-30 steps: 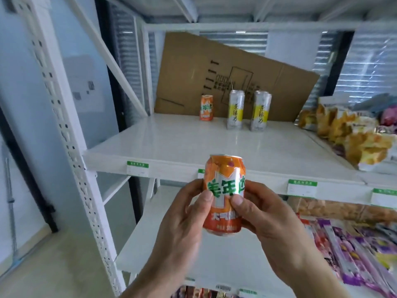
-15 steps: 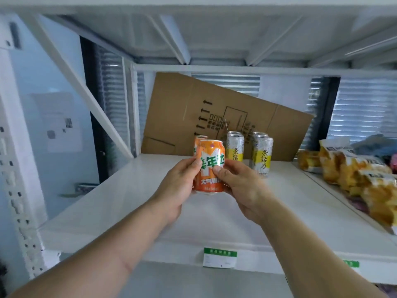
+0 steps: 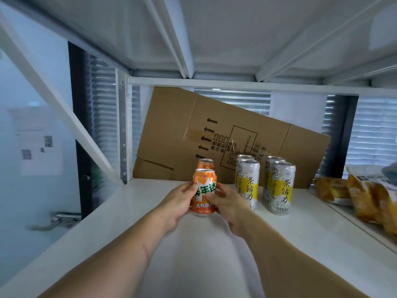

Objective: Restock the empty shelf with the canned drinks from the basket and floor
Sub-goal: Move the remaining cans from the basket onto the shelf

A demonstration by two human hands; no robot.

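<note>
An orange can (image 3: 205,186) stands upright on the white shelf (image 3: 279,244), held from both sides. My left hand (image 3: 178,205) grips its left side and my right hand (image 3: 227,205) grips its right side. Directly behind it stands a second orange can (image 3: 205,164), mostly hidden. To the right, several tall silver and yellow cans (image 3: 249,186) (image 3: 281,188) stand in two short rows running front to back.
A flattened cardboard box (image 3: 182,130) leans against the shelf's back. Yellow snack bags (image 3: 365,196) lie on the neighbouring shelf to the right. A diagonal white brace (image 3: 64,110) crosses the left side. The upper shelf's underside (image 3: 214,35) hangs close overhead.
Both hands carried the orange can up from in front of the shelf edge and deep onto the shelf, down in front of the other orange can. The camera moved in and up.
</note>
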